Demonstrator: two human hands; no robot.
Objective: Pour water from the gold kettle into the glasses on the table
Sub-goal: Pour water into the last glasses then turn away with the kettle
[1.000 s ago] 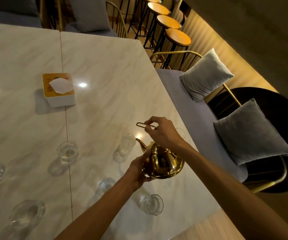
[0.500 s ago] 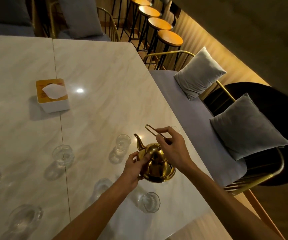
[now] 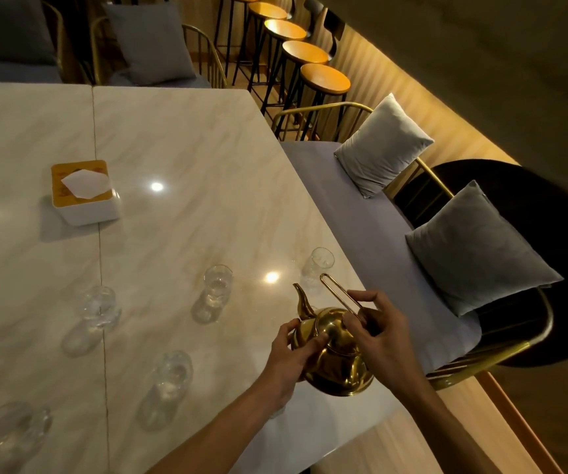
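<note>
The gold kettle (image 3: 339, 357) is held near the table's right edge, spout pointing up and away. My right hand (image 3: 376, 331) pinches its thin wire handle (image 3: 335, 290). My left hand (image 3: 291, 357) grips the kettle's body and lid from the left. Several clear glasses stand on the marble table (image 3: 190, 172): one (image 3: 320, 263) just beyond the spout, one (image 3: 216, 285) further left, one (image 3: 99, 307) near the seam, one (image 3: 171, 376) nearer me, one (image 3: 16, 429) at the lower left.
A white tissue box (image 3: 82, 189) with a tan top sits at mid-left. A grey bench (image 3: 378, 254) with two cushions runs along the table's right edge. Round wooden stools (image 3: 323, 78) line the far right; the table's near corner is below my arms.
The kettle has come back toward the right edge and stands more upright, spout away from the glass it was over. My right hand's grip slid along the handle. The view has shifted.
</note>
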